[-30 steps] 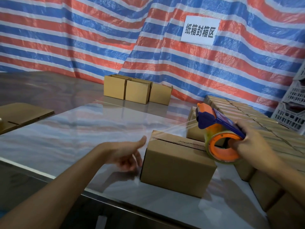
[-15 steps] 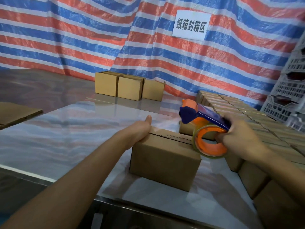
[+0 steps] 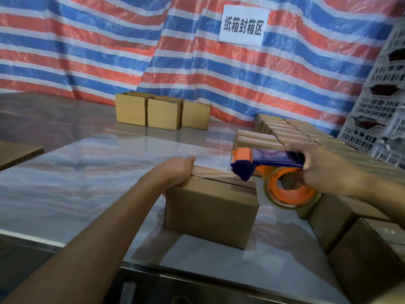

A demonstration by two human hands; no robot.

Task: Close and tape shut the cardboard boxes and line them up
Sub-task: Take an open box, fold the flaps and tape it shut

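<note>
Backdrop: striped tarp point(image 3: 87, 51) in red, blue and white bands, hanging behind the glossy table point(image 3: 87, 172). White sign point(image 3: 243, 25) with black characters, fixed to the tarp at upper right. Grey lattice crates point(image 3: 377, 106), stacked at the far right edge.

Box point(image 3: 210, 207) on table point(image 3: 87, 163); three boxes point(image 3: 163, 114) behind.

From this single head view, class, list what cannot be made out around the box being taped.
Head view, box: its left end, covered by the left hand.
The clear tape on its top seam: too transparent to trace.
Handle of the tape dispenser: wrapped by the right hand.
The three far boxes: too distant to tell if taped.
The boxes at right: cut off by the frame edge.
</note>
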